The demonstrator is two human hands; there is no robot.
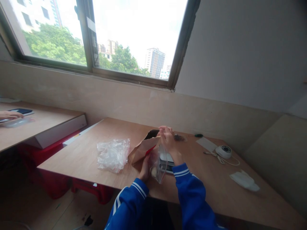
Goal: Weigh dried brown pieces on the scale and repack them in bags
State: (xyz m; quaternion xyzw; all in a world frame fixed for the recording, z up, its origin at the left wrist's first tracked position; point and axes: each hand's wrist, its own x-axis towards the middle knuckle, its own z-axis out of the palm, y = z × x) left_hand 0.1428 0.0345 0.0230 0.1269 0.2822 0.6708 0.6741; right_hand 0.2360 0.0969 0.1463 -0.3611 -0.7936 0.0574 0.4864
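My left hand (145,168) is closed around the lower part of a clear plastic bag (162,169), which has a small pale, roundish item inside. Behind it a brown paper bag (142,150) with a red patch leans at a tilt, its mouth gaping upward. At that mouth is my right hand (168,138), with bent fingers pressed together above the plastic bag; what they pinch is hidden. A white and grey device like a small scale (167,157) sits on the table under my right wrist, partly covered.
A pile of clear zip bags (113,155) lies left on the table (79,161). To the right are a white dome camera (223,151) with cables, a white card (206,144) and a crumpled white bag (244,180). Another person's hand (11,115) rests at the left table.
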